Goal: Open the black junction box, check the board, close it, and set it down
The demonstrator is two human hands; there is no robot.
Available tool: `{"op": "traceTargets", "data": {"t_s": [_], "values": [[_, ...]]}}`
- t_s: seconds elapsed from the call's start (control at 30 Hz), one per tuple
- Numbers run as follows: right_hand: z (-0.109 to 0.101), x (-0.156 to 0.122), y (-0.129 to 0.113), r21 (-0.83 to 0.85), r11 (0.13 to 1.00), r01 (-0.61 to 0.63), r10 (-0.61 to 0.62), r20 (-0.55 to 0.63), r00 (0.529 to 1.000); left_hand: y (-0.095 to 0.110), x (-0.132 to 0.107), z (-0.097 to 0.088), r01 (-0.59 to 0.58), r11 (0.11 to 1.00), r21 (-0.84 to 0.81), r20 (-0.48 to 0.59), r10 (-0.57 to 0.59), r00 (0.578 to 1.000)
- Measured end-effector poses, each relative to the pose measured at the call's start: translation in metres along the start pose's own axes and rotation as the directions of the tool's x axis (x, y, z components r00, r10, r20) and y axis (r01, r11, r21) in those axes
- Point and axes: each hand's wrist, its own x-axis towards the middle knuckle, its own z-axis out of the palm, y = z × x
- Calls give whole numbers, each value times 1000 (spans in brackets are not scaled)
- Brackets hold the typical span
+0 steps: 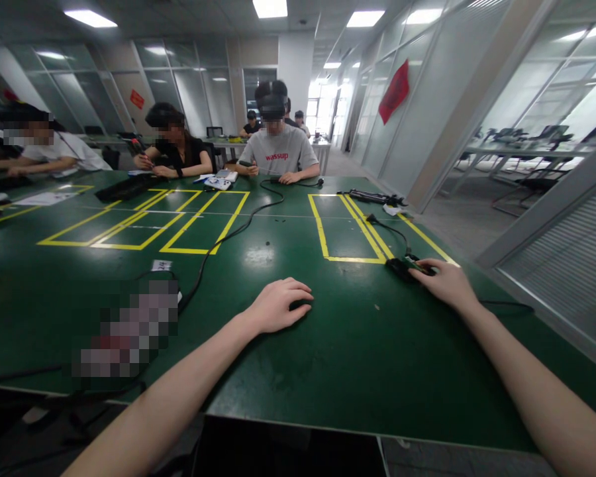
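Note:
My left hand [282, 305] rests on the green tabletop [288, 371], fingers loosely bent and thumb apart, with nothing in it. Over to the right, my right hand [444, 281] has its thumb and fingers closed on a small green-and-black object [422, 267], partly covered by the fingers. A black piece [400, 267] lies against it beside the yellow tape. Its exact kind is too small to tell. A black cable with a plug [395, 228] runs up close to this object.
Yellow tape rectangles [328, 260] mark the table. A long black cable [248, 222] crosses it to a blurred-out item [129, 331] at left. Black tripod-like gear [372, 197] lies at the far right. A person in a grey shirt [281, 152] and other people sit opposite.

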Motion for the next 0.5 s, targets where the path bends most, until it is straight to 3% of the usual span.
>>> {"op": "traceTargets", "data": {"t_s": [0.1, 0.2, 0.3, 0.37, 0.43, 0.5], "values": [[10, -13, -31, 139, 986, 92, -102, 73, 992, 0, 0, 0, 0, 1000, 2, -1, 0, 1000], [22, -31, -70, 324, 905, 274, -320, 96, 943, 1, 1, 0, 5, 1000, 6, -24, -5, 1000], [32, -56, -114, 483, 746, 458, -565, 94, 820, 4, 2, -2, 0, 1000, 4, -100, 0, 995], [36, -75, -141, 589, 609, 531, -709, 104, 698, 7, 2, -5, -28, 1000, -5, -137, 27, 990], [39, -93, -162, 693, 474, 543, -815, 111, 569, 10, 1, -8, -68, 998, -9, -110, 67, 992], [40, -105, -176, 744, 398, 536, -863, 106, 494, 12, -1, -12, -86, 996, 17, -26, 87, 996]]}}
